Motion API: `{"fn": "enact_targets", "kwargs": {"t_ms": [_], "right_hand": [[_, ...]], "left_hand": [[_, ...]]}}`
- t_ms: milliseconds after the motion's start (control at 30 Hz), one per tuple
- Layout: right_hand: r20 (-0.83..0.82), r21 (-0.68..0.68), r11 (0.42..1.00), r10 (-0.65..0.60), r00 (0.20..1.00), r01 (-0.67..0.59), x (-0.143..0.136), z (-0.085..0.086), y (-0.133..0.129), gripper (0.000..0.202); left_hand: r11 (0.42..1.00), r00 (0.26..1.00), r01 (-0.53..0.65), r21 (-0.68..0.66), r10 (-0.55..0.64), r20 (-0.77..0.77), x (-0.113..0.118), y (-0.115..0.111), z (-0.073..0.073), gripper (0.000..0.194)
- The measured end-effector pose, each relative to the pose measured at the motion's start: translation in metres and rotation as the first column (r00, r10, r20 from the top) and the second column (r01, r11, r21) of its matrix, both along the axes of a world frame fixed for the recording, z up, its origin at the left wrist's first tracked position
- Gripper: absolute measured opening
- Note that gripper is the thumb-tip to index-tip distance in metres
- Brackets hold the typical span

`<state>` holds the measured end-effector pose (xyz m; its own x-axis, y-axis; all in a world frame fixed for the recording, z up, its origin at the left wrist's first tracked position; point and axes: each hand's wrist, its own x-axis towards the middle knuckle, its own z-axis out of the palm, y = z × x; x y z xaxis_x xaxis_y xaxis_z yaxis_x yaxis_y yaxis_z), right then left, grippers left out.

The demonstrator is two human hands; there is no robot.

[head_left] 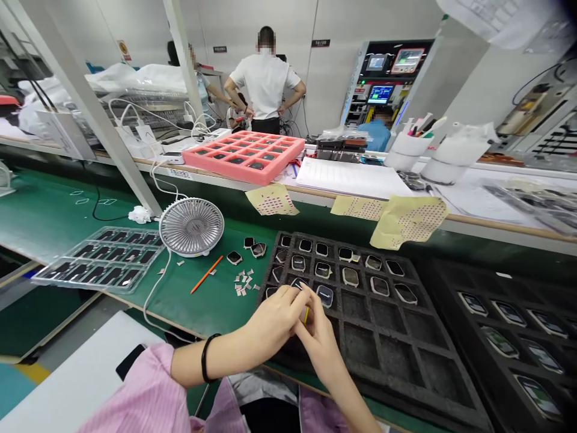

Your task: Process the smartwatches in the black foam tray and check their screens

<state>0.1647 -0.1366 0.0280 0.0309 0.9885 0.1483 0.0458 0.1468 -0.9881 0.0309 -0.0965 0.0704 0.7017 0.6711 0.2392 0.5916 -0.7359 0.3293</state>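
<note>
My left hand [282, 310] and my right hand [319, 328] meet over the near left part of a black foam tray [378, 328]. Fingers of both are bent together around a small item with a yellow part [306, 315]; my fingers hide most of it, so its kind is unclear. Square watch bodies [350, 276] fill several pockets of the tray behind my hands. Just right of my fingertips lies a watch body with a lit screen [324, 295].
Left on the green bench are small pale tabs [243, 282], an orange stick [207, 275], loose watch bodies [234, 258], a fan [192, 227] and a clear tray of black parts [103, 258]. A second foam tray [455, 282] sits right. A pink foam tray [265, 174] rests on the shelf.
</note>
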Motion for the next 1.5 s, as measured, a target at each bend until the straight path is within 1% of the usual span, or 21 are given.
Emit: {"fn": "enact_targets", "kwargs": {"t_ms": [100,200,300,333,367,433,467,500,567,600,667,767,867,933,1000,1133,1200,1267,1333,1400,1500], "right_hand": [[-0.002,0.034,0.999,-0.039,0.999,0.039,-0.012,-0.007,0.009,0.052],[-0.072,0.005,0.999,-0.048,0.996,0.049,-0.021,-0.009,0.015,0.049],[-0.3,-0.145,0.989,-0.044,0.953,0.0,-0.021,-0.003,0.017,0.044],[-0.396,-0.199,0.979,-0.04,0.917,-0.043,-0.019,0.001,0.018,0.042],[-0.485,-0.235,0.968,-0.038,0.874,-0.088,-0.016,0.005,0.018,0.04],[-0.605,-0.257,0.955,-0.037,0.796,-0.15,-0.01,0.011,0.018,0.037],[-0.633,-0.254,0.954,-0.038,0.773,-0.161,-0.008,0.014,0.019,0.036],[-0.649,-0.251,0.954,-0.039,0.76,-0.166,-0.006,0.015,0.019,0.035],[-0.668,-0.255,0.949,-0.034,0.744,-0.186,-0.004,0.017,0.018,0.035],[-0.676,-0.259,0.945,-0.03,0.736,-0.199,-0.005,0.018,0.018,0.035],[-0.696,-0.264,0.938,-0.023,0.717,-0.226,-0.006,0.018,0.018,0.037],[-0.715,-0.264,0.931,-0.013,0.699,-0.253,-0.008,0.018,0.017,0.041],[-0.725,-0.274,0.926,-0.022,0.688,-0.259,-0.009,0.017,0.017,0.044],[-0.738,-0.276,0.924,-0.028,0.674,-0.264,-0.008,0.017,0.018,0.045],[-0.751,-0.279,0.921,-0.032,0.66,-0.273,-0.008,0.017,0.018,0.046],[-0.754,-0.279,0.92,-0.033,0.656,-0.275,-0.008,0.017,0.018,0.047],[-0.742,-0.272,0.928,-0.034,0.669,-0.255,-0.007,0.016,0.018,0.047],[-0.718,-0.276,0.934,-0.043,0.694,-0.228,-0.007,0.016,0.017,0.048],[-0.695,-0.283,0.936,-0.048,0.718,-0.211,-0.008,0.016,0.016,0.048],[-0.683,-0.284,0.935,-0.043,0.729,-0.211,-0.009,0.016,0.016,0.047],[-0.675,-0.279,0.936,-0.033,0.737,-0.213,-0.01,0.016,0.017,0.046]], "left_hand": [[1.0,1.0,-0.019,0.011,0.019,0.004,0.003,-0.005,-0.002,0.053],[0.999,0.999,-0.037,-0.008,0.037,0.009,-0.001,-0.007,0.0,0.055],[0.996,0.992,0.017,-0.087,-0.006,0.129,-0.022,0.004,0.007,0.054],[0.992,0.983,0.031,-0.124,-0.009,0.181,-0.033,0.011,0.008,0.057],[0.987,0.975,0.003,-0.158,0.032,0.219,-0.045,0.02,0.007,0.058],[0.977,0.974,-0.111,-0.184,0.144,0.177,-0.068,0.039,-0.002,0.027],[0.97,0.978,-0.163,-0.18,0.183,0.099,-0.077,0.049,-0.01,0.017],[0.964,0.978,-0.204,-0.171,0.206,-0.002,-0.084,0.057,-0.02,0.012],[0.956,0.956,-0.26,-0.138,0.235,-0.178,-0.09,0.069,-0.04,0.013],[0.955,0.946,-0.269,-0.128,0.236,-0.223,-0.09,0.073,-0.048,0.014],[0.955,0.94,-0.269,-0.125,0.232,-0.25,-0.088,0.078,-0.062,0.013],[0.956,0.95,-0.255,-0.144,0.22,-0.222,-0.086,0.083,-0.07,0.009],[0.957,0.961,-0.24,-0.165,0.21,-0.179,-0.087,0.086,-0.072,0.005],[0.956,0.967,-0.232,-0.179,0.206,-0.151,-0.087,0.084,-0.068,0.005],[0.955,0.97,-0.237,-0.175,0.226,-0.085,-0.087,0.077,-0.06,0.008],[0.953,0.943,-0.273,-0.128,0.292,0.161,-0.089,0.058,-0.04,0.015],[0.937,0.924,-0.301,-0.177,0.332,0.188,-0.093,0.053,-0.037,0.016],[0.903,0.909,-0.329,-0.278,0.382,0.166,-0.096,0.054,-0.042,0.017],[0.879,0.909,-0.325,-0.35,0.393,0.141,-0.099,0.057,-0.052,0.019],[0.888,0.922,-0.322,-0.327,0.373,0.104,-0.101,0.062,-0.063,0.02],[0.887,0.904,-0.412,-0.209,0.426,0.025,-0.102,0.066,-0.076,0.021]]}}
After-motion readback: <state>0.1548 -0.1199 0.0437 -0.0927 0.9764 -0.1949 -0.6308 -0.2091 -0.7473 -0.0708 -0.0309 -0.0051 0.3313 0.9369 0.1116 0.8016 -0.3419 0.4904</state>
